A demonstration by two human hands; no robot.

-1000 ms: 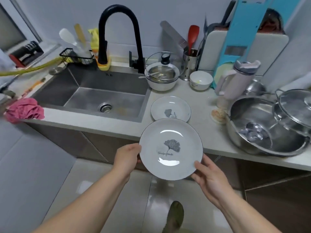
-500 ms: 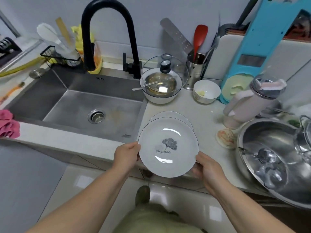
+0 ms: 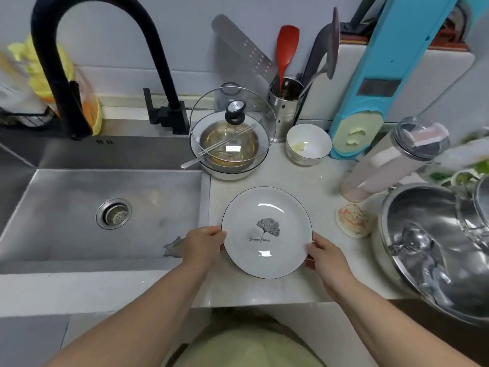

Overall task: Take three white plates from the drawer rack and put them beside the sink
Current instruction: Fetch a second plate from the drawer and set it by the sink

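Observation:
A white plate (image 3: 266, 231) with a thin dark rim and a grey leaf print lies over the counter (image 3: 325, 181) just right of the steel sink (image 3: 79, 207). My left hand (image 3: 203, 246) grips its left edge and my right hand (image 3: 324, 256) grips its lower right edge. The plate covers the spot where another like plate lay; that one is hidden beneath it. Whether the held plate rests on it or hovers just above, I cannot tell. The drawer rack is out of view.
A black tap (image 3: 53, 67) arches over the sink. Behind the plate stand a lidded glass bowl (image 3: 230, 139), a small white bowl (image 3: 308, 144) and a utensil holder (image 3: 285, 107). A pink bottle (image 3: 391, 160), a sponge (image 3: 352, 219) and a big steel pot (image 3: 439, 245) crowd the right.
Both hands carried the plate forward from beyond the counter's front edge to above the plate lying beside the sink, covering it. The camera moved closer to the counter.

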